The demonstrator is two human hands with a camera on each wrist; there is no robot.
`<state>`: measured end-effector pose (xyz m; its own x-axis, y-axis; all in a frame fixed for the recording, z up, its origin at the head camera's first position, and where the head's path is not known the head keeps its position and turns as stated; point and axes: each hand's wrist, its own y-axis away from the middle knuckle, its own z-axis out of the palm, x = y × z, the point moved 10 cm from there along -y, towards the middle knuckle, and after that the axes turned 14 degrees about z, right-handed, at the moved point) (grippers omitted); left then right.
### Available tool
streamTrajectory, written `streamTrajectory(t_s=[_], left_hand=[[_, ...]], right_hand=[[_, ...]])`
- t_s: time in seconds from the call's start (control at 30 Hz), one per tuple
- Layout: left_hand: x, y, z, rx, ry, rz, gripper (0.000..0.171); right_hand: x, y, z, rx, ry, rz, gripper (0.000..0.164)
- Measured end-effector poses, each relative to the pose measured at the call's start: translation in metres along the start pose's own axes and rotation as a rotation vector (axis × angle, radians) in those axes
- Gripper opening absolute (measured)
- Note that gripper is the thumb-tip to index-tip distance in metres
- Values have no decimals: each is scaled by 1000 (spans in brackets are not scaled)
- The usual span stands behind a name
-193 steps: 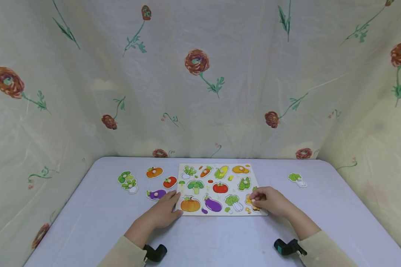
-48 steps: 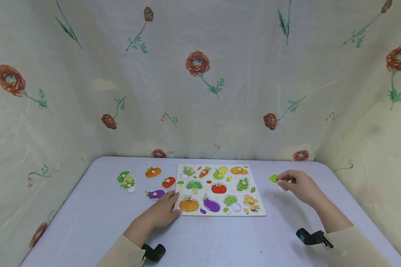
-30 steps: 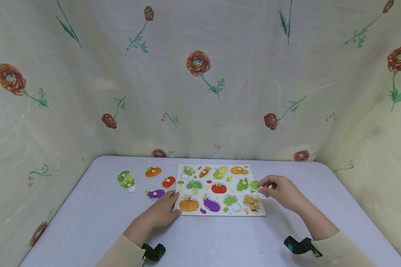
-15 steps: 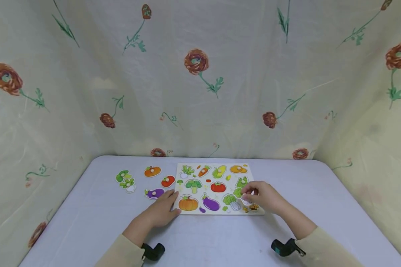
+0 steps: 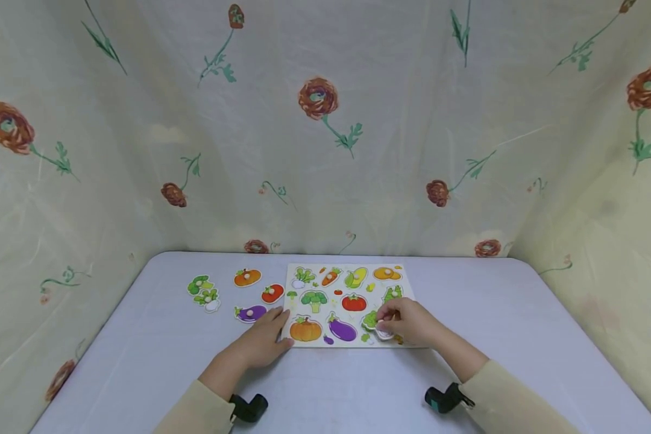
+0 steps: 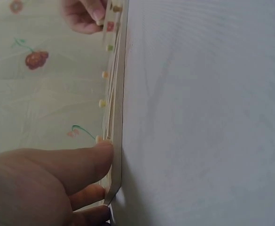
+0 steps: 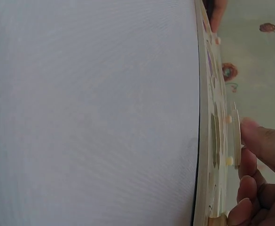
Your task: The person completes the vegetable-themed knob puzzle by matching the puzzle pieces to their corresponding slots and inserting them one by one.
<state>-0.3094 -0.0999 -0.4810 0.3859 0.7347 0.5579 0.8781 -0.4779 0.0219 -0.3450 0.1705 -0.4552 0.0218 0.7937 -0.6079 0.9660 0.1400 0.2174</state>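
A white wooden vegetable puzzle board (image 5: 331, 345) lies flat on the table. My right hand (image 5: 409, 322) pinches a bok choy puzzle piece (image 5: 370, 320), green on top with a white stalk, over the board's front right part. In the right wrist view the piece (image 7: 237, 141) is just above the board, apart from it. My left hand (image 5: 260, 340) rests at the board's left edge with fingers extended; in the left wrist view its thumb (image 6: 88, 162) touches the board's edge. The bok choy recess and the mushroom piece are mostly hidden by the right hand and piece.
Left of the board lie loose knobbed pieces: a pumpkin (image 5: 248, 277), a tomato (image 5: 273, 293), an eggplant (image 5: 251, 313), a broccoli (image 5: 199, 284) and a leafy white radish (image 5: 211, 301), the last two touching. A flowered curtain (image 5: 325, 193) stands behind the white table (image 5: 325, 392).
The mushroom piece was set in the board earlier. My right hand then picked up the bok choy piece from the table's right and carried it left over the board. The left hand stays put.
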Motion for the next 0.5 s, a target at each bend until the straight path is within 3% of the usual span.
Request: streamTrajectory(t_s=[0.5], left_hand=[[4, 1, -2, 3, -10, 12, 67]], right_hand=[[-1, -5, 11, -1, 38, 11, 9]])
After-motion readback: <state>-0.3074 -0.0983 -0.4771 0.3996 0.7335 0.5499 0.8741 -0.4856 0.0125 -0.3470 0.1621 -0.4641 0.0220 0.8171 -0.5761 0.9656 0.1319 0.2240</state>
